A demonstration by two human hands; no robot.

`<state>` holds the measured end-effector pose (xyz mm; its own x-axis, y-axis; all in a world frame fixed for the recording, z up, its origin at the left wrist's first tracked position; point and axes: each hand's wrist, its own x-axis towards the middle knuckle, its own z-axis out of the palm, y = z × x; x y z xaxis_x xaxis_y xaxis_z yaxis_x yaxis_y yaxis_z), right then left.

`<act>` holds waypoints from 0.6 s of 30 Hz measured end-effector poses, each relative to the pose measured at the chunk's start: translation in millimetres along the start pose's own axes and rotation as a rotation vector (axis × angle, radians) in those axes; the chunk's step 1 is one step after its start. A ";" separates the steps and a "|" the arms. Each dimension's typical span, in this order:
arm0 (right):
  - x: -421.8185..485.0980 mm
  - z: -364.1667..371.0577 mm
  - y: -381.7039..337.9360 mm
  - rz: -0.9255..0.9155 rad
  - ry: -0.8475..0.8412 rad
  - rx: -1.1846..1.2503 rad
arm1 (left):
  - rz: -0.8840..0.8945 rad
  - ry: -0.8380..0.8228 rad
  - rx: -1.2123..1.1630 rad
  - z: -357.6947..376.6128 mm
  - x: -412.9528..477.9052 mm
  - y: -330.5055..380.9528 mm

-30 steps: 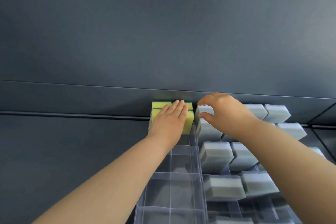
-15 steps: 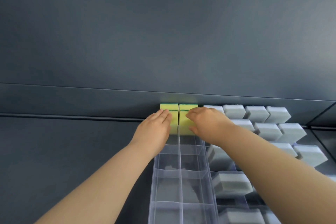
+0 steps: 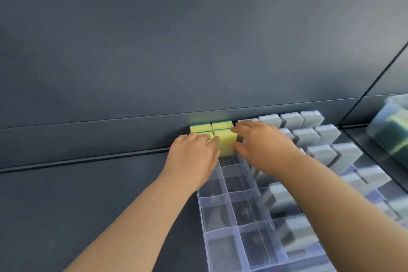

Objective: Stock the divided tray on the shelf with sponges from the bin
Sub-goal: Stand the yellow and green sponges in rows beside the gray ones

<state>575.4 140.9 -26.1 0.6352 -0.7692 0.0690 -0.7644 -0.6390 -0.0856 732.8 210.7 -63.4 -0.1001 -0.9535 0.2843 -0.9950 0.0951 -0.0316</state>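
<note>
A clear divided tray (image 3: 234, 212) lies on the dark shelf (image 3: 88, 194). Its two left columns hold yellow sponges with green tops only at the back: a rear pair (image 3: 201, 127) and a front pair (image 3: 225, 141). My left hand (image 3: 192, 161) rests over the front left yellow sponge, fingers bent down onto it. My right hand (image 3: 262, 150) pinches the front right yellow sponge between forefinger and thumb at its right side. The clear bin (image 3: 390, 126) with more yellow-green sponges stands at the far right, blurred.
Several grey sponges (image 3: 309, 137) stand in the tray's right columns, partly hidden by my right forearm. The shelf's dark back wall (image 3: 198, 51) rises just behind the yellow sponges. A dark divider edge (image 3: 375, 77) runs between tray and bin.
My right hand moved left from the grey sponges onto the front right yellow sponge. My left hand slid left off that sponge onto the left one. The view shifted right, showing the bin.
</note>
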 end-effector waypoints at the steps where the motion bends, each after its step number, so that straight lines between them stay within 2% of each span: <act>1: -12.2 -6.3 -0.8 0.022 0.068 0.010 | 0.030 0.037 -0.030 -9.2 -2.6 2.5; 4: -57.2 -22.3 -0.3 0.084 0.266 0.089 | 0.096 0.210 -0.115 -30.3 -11.3 16.7; 9: -152.3 -28.1 27.1 0.185 0.434 0.171 | 0.185 0.298 -0.240 -59.2 -30.0 95.2; 12: -191.9 -22.1 49.0 0.224 0.411 0.203 | 0.213 0.296 -0.300 -58.6 -38.0 141.0; 15: -267.4 -17.9 101.5 0.306 0.379 0.150 | 0.258 0.283 -0.324 -54.0 -48.2 227.9; 18: -343.3 -8.8 154.0 0.410 0.243 0.092 | 0.271 0.225 -0.387 -43.7 -55.3 319.9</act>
<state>238.7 306.6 -54.2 0.2309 -0.9428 0.2405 -0.9268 -0.2884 -0.2407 419.9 306.2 -47.3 -0.3096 -0.7991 0.5153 -0.8573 0.4690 0.2123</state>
